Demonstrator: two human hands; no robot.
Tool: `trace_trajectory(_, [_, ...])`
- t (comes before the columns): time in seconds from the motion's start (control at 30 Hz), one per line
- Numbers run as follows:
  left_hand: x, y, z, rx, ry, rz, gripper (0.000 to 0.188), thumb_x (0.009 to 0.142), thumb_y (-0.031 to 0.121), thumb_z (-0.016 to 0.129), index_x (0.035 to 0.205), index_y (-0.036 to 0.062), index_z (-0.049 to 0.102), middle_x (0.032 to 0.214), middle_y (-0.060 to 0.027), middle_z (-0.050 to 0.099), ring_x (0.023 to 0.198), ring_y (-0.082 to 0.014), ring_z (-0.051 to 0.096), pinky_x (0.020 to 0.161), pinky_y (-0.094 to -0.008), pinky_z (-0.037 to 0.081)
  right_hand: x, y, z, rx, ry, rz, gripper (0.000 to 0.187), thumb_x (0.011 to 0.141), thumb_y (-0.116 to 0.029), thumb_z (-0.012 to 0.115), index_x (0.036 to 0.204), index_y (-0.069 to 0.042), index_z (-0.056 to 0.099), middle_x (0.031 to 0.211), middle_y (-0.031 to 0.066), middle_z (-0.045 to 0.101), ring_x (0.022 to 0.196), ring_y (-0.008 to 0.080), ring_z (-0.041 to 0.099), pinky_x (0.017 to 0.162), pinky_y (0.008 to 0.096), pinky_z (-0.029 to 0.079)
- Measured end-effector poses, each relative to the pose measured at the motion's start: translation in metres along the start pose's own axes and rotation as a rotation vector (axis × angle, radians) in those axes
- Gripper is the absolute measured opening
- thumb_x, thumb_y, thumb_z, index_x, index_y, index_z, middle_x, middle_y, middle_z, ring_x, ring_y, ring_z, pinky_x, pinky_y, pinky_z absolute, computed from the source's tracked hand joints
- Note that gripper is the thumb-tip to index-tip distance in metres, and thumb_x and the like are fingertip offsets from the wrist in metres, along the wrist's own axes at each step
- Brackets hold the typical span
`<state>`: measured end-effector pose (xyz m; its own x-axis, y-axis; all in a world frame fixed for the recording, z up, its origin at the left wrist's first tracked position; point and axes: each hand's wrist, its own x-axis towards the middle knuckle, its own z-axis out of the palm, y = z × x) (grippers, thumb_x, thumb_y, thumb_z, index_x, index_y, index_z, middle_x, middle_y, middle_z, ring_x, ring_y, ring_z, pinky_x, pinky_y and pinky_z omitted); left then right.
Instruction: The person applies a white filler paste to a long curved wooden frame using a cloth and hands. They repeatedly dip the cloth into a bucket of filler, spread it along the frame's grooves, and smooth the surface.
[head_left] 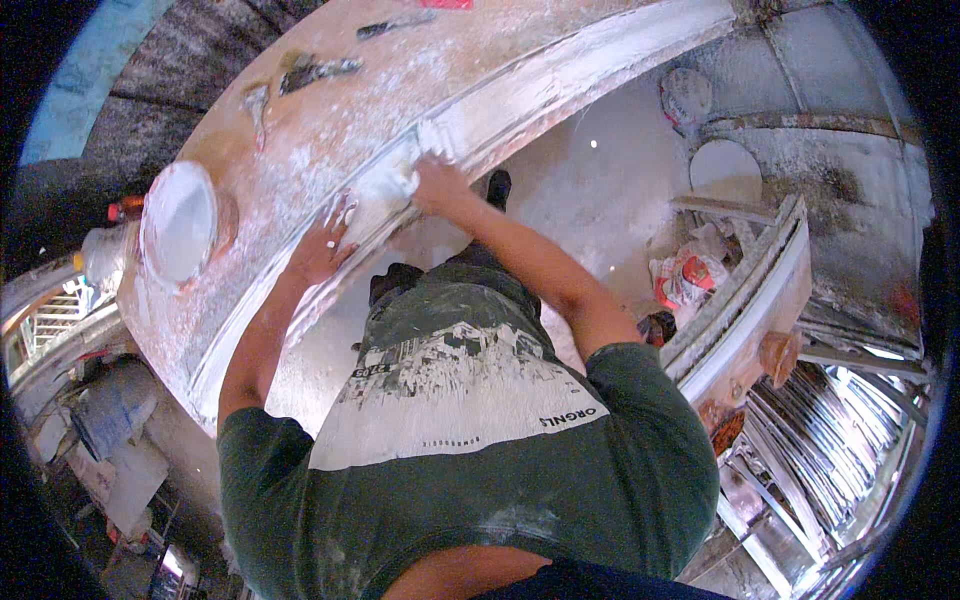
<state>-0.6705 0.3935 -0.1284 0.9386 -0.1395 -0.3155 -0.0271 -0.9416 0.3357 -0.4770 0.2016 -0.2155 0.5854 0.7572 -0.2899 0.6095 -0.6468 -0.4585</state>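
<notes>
A long white-coated strip of moulding (560, 75) runs diagonally along the near edge of the dusty tabletop. My right hand (440, 186) is closed at its middle, against a smeared white patch; what the fingers hold is blurred. To the left, my left hand (322, 248) lies on the same strip, its fingers stretched out and dabbed with white. On the tabletop (330, 125) beyond the strip are a dark-handled brush (318, 72), a smaller pale brush (258, 112) and a dark flat tool (396, 25).
A round white tub (180, 222) stands at the tabletop's left end, beside a red-capped bottle (122, 209). Behind on the right is a second white-edged piece (745, 290), near a crumpled red-and-white bag (688, 275). Bundled metal lengths (830, 430) lie at the lower right.
</notes>
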Motion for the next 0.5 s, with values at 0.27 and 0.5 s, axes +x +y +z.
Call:
trace_trajectory(0.27, [0.208,0.039,-0.003,-0.198,0.06,0.148,0.063,0.088,0.035,0.052,0.137,0.0016,0.03,0.149,-0.0184,0.016,0.135,-0.0376,0.023,0.11,-0.0429,0.023,0.068,0.144,-0.14,0.17,0.047,0.427,0.057,0.081,-0.038,0.049,0.126,-0.002,0.048,0.134,0.0173,0.044,0.125,0.0331,0.041,0.098,0.0471,0.037])
trace_trajectory(0.5, [0.466,0.146,-0.02,-0.274,0.017,0.068,0.066,0.092,0.049,0.041,0.137,0.0008,0.034,0.15,-0.0145,0.016,0.134,-0.035,0.025,0.111,-0.0406,0.021,0.135,0.411,-0.23,-0.199,0.007,0.425,0.045,0.089,-0.036,0.04,0.111,-0.003,0.06,0.116,0.022,0.057,0.109,0.0373,0.053,0.095,0.0498,0.039])
